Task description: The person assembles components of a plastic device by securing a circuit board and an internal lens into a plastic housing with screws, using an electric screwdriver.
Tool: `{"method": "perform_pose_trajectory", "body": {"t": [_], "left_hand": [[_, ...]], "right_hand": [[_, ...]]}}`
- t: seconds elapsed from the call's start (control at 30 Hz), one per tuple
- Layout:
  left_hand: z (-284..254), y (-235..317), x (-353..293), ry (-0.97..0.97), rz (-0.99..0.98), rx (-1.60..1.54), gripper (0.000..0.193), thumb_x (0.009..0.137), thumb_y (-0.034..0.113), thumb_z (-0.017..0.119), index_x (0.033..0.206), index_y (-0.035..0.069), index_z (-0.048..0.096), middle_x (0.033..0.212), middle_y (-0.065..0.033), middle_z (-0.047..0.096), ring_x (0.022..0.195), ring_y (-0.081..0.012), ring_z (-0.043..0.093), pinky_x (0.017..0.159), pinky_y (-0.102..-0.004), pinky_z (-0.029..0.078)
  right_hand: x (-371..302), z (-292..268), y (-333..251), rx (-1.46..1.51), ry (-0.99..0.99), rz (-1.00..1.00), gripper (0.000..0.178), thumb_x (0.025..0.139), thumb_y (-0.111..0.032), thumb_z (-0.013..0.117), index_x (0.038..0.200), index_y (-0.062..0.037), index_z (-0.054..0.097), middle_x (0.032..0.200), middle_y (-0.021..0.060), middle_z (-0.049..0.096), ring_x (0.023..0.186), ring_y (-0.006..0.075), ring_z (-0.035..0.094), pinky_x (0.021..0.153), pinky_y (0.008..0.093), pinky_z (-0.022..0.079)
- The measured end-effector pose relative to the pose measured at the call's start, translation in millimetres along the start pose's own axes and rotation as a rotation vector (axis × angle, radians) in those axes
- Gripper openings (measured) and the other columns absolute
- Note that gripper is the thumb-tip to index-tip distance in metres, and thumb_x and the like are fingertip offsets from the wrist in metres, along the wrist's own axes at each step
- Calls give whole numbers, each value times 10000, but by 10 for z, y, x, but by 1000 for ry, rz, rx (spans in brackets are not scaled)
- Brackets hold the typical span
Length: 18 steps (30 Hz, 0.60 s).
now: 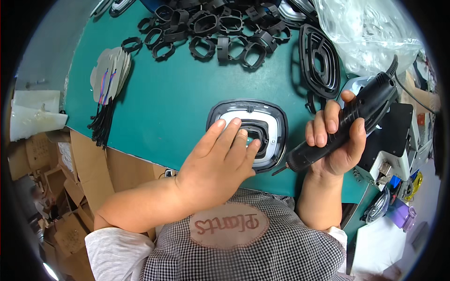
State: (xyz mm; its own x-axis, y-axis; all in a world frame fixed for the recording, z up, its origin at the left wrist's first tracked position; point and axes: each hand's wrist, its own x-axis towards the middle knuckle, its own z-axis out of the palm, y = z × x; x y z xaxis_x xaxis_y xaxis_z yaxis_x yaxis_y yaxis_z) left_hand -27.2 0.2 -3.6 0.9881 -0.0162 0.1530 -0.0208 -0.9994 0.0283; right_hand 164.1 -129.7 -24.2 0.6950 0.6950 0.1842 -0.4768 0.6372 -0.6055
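My left hand (218, 161) lies with its fingers stretched out over the near left part of a rounded-square housing (247, 106), which has a black outer rim, a white inner ring and a dark opening in the middle. That hand hides part of the ring. In my right hand (338, 140) is a black electric screwdriver (358, 110), gripped round its body. Its thin bit points down and left, just off the housing's near right edge and apart from it. A cord leaves the tool's upper end.
Many black plastic ring brackets (204, 23) are heaped at the far side of the green table (154, 107). A black ribbed frame (320, 61) and clear plastic bags (370, 33) lie far right. Grey pieces with wires (110, 77) are stacked left. A black-topped metal device (389, 136) stands right.
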Motion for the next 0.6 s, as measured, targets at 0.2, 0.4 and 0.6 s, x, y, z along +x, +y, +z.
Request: {"method": "perform_pose_trajectory", "body": {"t": [0.2,0.4,0.6], "left_hand": [[-94,-12,16,-11,4,-2,562,711,432,710,1182,138,627,1168,-92,601,1214,-308,511,1077,-509,322],[-353,-476,213,190,-147,-149,433,715,320,769,1102,156,668,1104,-36,621,1129,-287,550,1018,-495,381],[-109,-853,610,269,-229,-161,333,766,203,749,1087,141,685,896,-53,653,800,-268,631,682,-376,509]], "right_hand": [[-33,25,-18,13,17,-10,497,988,-343,480,1345,-10,388,796,61,464,591,157,504,548,311,463],[-38,20,-26,7,26,-17,464,986,-327,487,1321,-20,394,791,67,467,589,162,519,545,318,486],[-36,33,-44,9,26,-14,452,984,-326,491,1309,-26,398,793,71,477,589,166,526,551,321,490]]}}
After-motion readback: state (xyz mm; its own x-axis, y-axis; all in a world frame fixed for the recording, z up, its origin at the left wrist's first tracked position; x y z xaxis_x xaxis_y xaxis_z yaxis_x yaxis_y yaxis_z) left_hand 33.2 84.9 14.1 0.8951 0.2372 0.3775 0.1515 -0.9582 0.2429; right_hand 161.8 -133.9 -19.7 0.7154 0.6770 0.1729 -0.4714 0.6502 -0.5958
